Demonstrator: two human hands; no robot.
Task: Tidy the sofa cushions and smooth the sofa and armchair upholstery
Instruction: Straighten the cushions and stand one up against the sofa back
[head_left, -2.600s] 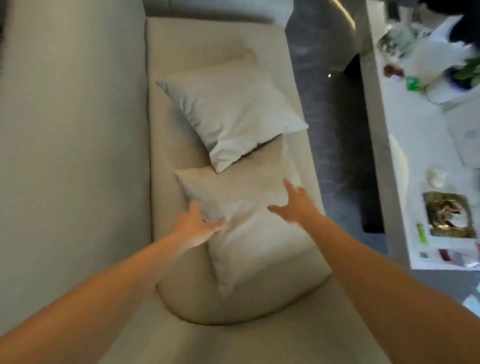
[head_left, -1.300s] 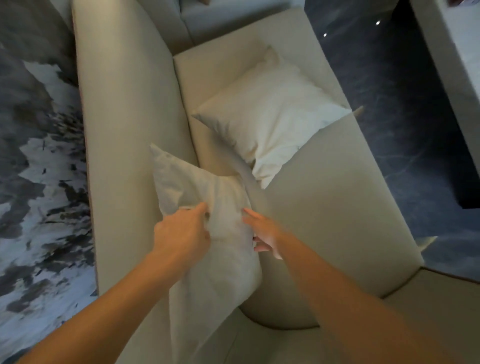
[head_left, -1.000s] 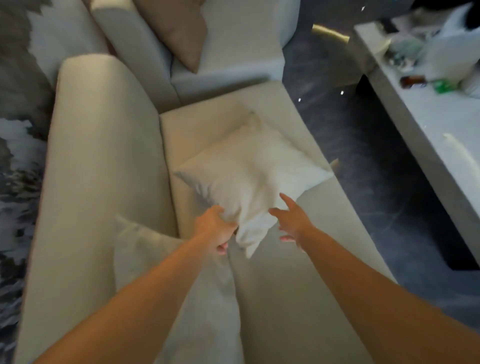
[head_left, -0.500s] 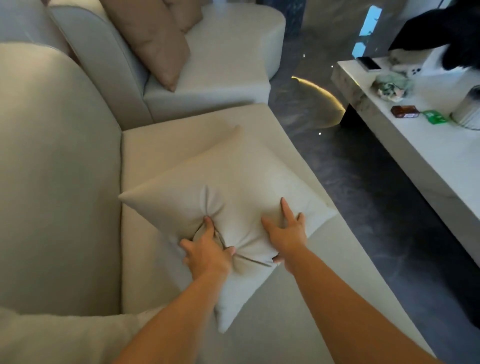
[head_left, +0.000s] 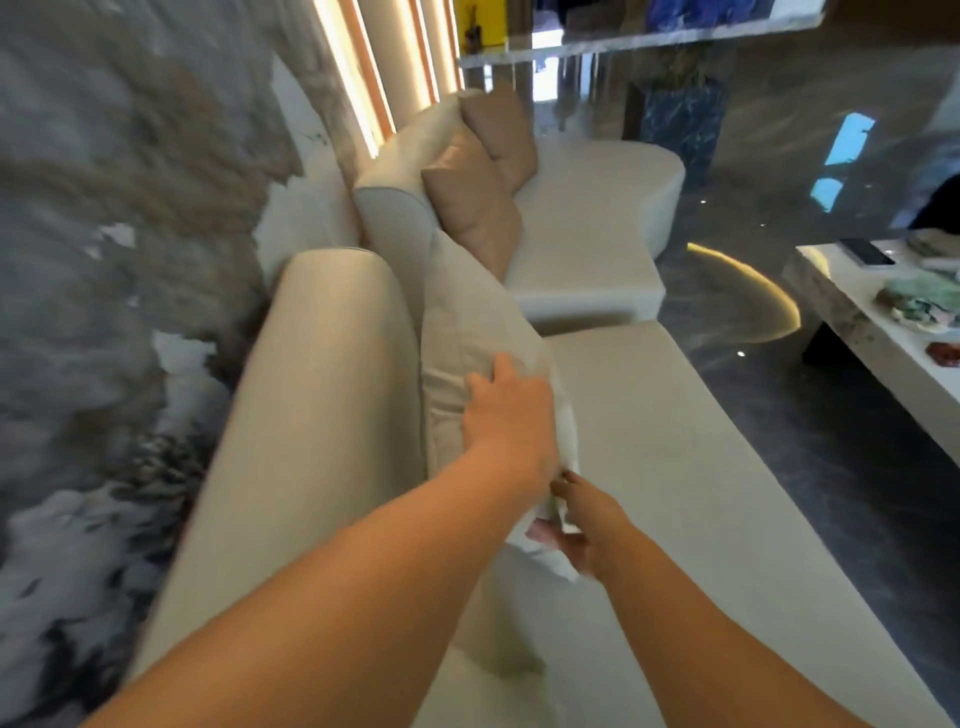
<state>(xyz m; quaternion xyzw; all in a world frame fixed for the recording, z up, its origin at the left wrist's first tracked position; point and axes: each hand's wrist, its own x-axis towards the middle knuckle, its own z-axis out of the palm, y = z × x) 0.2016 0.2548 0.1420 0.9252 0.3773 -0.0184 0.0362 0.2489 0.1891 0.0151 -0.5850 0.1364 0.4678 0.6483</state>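
Cream cushion (head_left: 470, 332) stands on edge against the sofa backrest (head_left: 322, 395), left side of the seat (head_left: 675, 441), tilted slightly; left hand (head_left: 506, 415) flat on its face, fingers spread wide, pressing it toward the backrest, not gripping; right hand (head_left: 576, 525) lower and nearer, pinching the cushion's near bottom corner, fingers closed on the fabric; rest of the seat to the right is bare and looks smooth; further back, a second sofa section (head_left: 587, 223) with two tan cushions (head_left: 483, 208) leaning on its backrest; white coffee table (head_left: 852, 332) at right, well apart from the sofa, with a phone (head_left: 866, 252) and small items I can't identify; dark glossy floor (head_left: 779, 426) between sofa and table; frame has motion blur at left edge.
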